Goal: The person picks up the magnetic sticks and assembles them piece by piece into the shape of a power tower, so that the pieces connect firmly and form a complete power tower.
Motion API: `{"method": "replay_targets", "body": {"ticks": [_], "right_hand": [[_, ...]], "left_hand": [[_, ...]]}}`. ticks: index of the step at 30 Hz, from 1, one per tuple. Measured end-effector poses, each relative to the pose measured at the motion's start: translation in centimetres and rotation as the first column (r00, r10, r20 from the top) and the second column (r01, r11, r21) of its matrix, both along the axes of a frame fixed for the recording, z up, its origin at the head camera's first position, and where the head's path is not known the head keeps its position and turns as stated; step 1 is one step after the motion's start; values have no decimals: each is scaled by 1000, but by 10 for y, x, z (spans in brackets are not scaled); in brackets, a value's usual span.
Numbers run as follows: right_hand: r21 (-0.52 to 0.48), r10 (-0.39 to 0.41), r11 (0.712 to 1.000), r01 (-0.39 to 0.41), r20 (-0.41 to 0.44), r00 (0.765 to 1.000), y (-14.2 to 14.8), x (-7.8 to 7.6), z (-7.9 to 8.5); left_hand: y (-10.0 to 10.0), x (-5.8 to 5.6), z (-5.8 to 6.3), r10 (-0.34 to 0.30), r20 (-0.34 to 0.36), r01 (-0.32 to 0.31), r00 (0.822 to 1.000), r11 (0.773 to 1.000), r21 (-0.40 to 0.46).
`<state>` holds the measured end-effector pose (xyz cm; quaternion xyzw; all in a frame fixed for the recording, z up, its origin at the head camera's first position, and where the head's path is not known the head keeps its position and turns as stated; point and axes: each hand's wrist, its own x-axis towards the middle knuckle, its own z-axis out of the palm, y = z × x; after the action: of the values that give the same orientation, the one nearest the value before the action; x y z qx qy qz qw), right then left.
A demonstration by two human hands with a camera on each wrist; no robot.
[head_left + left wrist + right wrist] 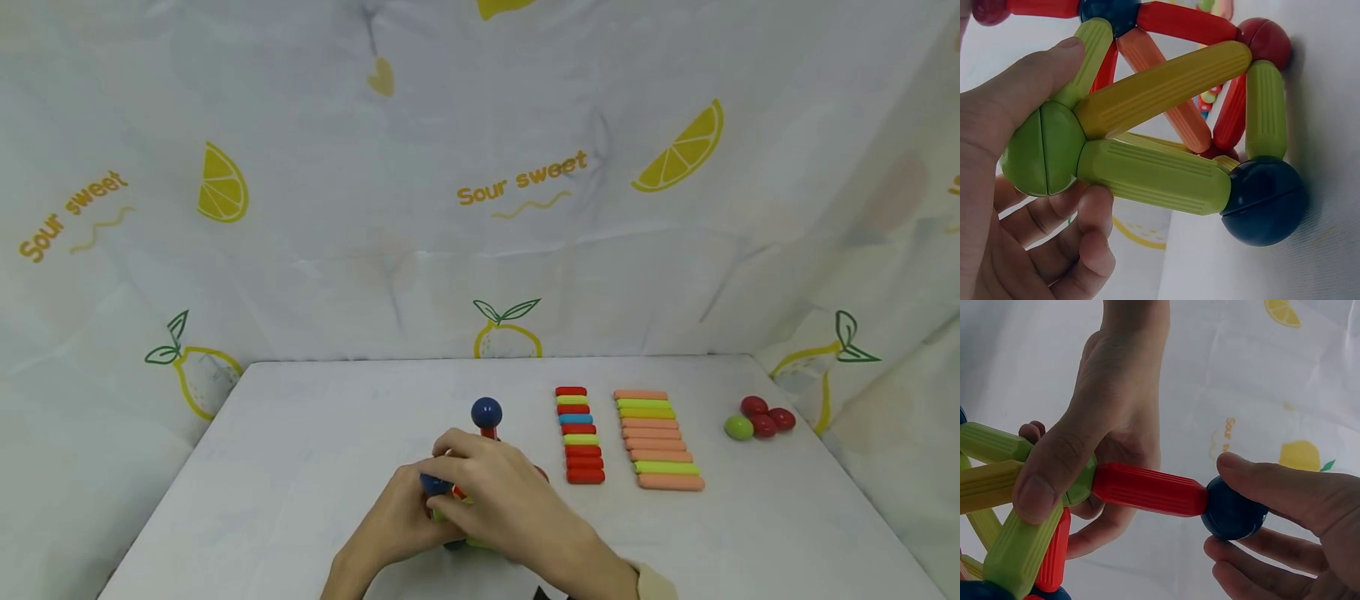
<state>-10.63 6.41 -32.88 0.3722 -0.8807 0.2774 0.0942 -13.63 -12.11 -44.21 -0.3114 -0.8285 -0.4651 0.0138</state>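
Note:
A frame of ribbed rods and balls stands on the table between the hands. My left hand (1091,431) grips it at a green ball (1044,150), the thumb lying along a lime rod (1089,65) and the fingers curled below. From that ball a red rod (1150,489) sticks out, tipped with a blue ball (1232,506). Thumb and fingers of my right hand (502,492) pinch this blue ball. Other joints show in the left wrist view: a dark blue ball (1265,201), a red ball (1266,42) and a yellow rod (1166,87). In the head view the hands hide most of the frame.
Right of the hands lies a column of short rods (580,440), mostly red. Beside it is a row of longer rods (654,434) in peach, lime and yellow. Red balls (763,426) and a green ball (738,427) sit near the table's right edge. A printed cloth (360,250) hangs behind.

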Motion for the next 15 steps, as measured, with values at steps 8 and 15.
{"method": "replay_targets", "body": {"ticks": [8, 15], "right_hand": [[-133, -157, 981, 139, -139, 978, 41, -7, 5], [-144, -417, 907, 396, -174, 892, 122, -19, -7]], "left_hand": [[-2, 0, 2, 10, 14, -9, 1000, 999, -38], [-19, 5, 17, 142, 15, -142, 990, 989, -40]]}}
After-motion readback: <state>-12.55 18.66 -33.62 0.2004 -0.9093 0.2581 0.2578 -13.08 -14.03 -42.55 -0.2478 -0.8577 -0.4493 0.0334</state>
